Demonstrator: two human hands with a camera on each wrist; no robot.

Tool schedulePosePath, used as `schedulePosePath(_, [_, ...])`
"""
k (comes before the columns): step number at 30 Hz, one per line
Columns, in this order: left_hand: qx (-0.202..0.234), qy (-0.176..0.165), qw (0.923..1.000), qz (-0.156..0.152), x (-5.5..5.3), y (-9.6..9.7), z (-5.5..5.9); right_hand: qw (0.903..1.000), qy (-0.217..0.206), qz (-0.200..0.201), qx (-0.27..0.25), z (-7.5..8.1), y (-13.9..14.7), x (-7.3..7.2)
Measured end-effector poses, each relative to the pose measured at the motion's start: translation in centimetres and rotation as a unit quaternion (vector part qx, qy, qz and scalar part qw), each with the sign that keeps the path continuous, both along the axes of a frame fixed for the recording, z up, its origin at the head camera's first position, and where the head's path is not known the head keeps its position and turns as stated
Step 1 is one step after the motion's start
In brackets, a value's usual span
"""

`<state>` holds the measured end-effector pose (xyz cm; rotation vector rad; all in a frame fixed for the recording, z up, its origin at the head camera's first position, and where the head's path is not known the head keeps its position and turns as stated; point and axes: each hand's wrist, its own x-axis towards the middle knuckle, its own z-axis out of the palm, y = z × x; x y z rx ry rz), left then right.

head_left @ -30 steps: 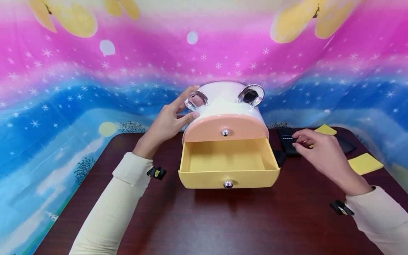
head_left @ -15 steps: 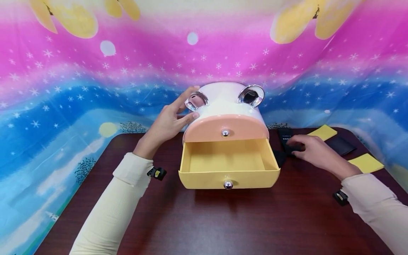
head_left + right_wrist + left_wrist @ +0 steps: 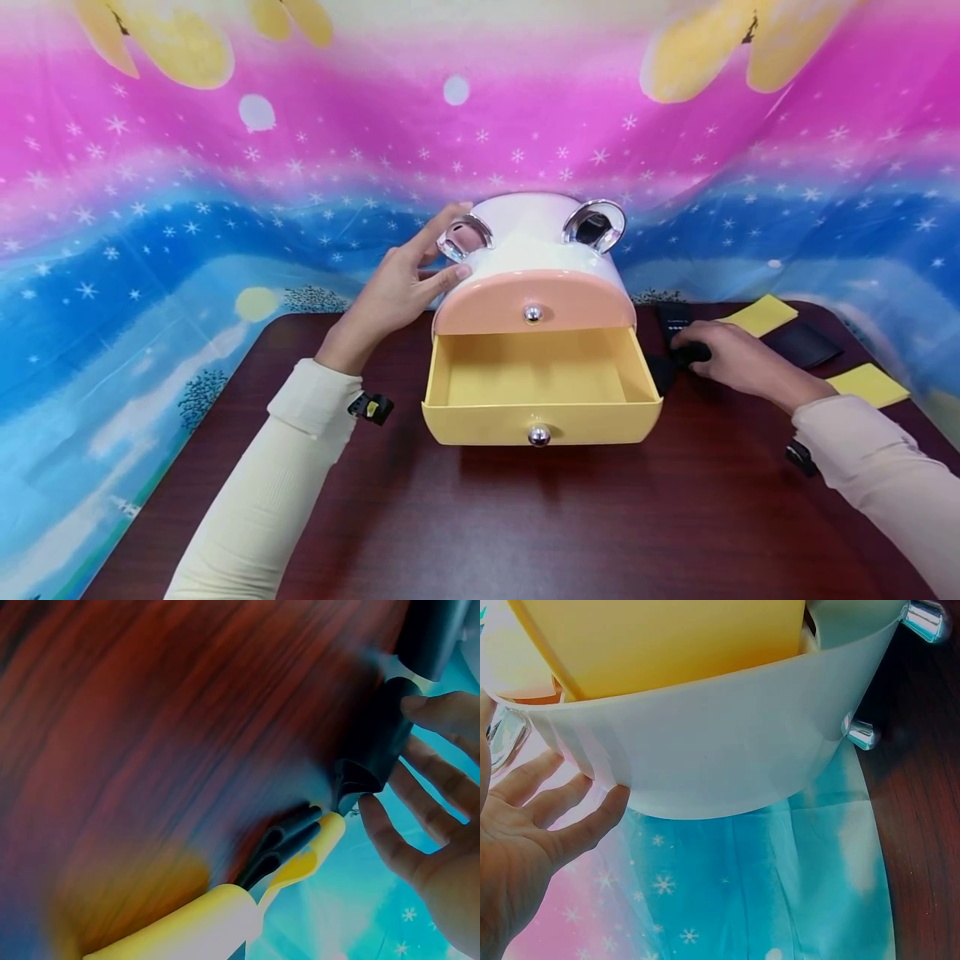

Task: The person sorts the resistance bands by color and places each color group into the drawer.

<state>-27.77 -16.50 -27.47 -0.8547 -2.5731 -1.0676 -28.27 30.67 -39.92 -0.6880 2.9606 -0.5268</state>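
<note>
A white drawer box (image 3: 525, 229) with a rounded top and two shiny ears stands mid-table. Its peach upper drawer (image 3: 487, 300) is closed and the yellow lower drawer (image 3: 480, 425) is pulled far out, its inner floor showing. My left hand (image 3: 393, 287) rests on the box's left side, thumb in front of the left ear, the other fingers behind; in the left wrist view spread fingertips (image 3: 615, 796) touch the white wall. To the right, my right hand (image 3: 738, 358) pinches a black folded item (image 3: 379, 735) between thumb and fingers, low over the table.
Behind the right hand lies a flat black piece with small print (image 3: 673, 315). Two yellow folded pieces (image 3: 870, 385) and a black one (image 3: 806, 343) lie further right. A patterned cloth (image 3: 375, 108) hangs behind the dark wooden table (image 3: 525, 525).
My right hand has moved down and left onto the black folded item, and its fingers have closed on it. The left hand and the drawer box have stayed in place.
</note>
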Motion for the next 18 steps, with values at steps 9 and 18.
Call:
schedulePosePath(9, [-0.001,-0.002,1.0000,0.000,-0.03,0.06,-0.05,0.9999,0.002,0.006,0.009,-0.60,0.23,-0.49])
schedulePosePath(18, [-0.003,0.002,1.0000,0.005,0.01,0.02,0.02,1.0000,0.002,-0.005,0.007,-0.38,0.29,-0.74])
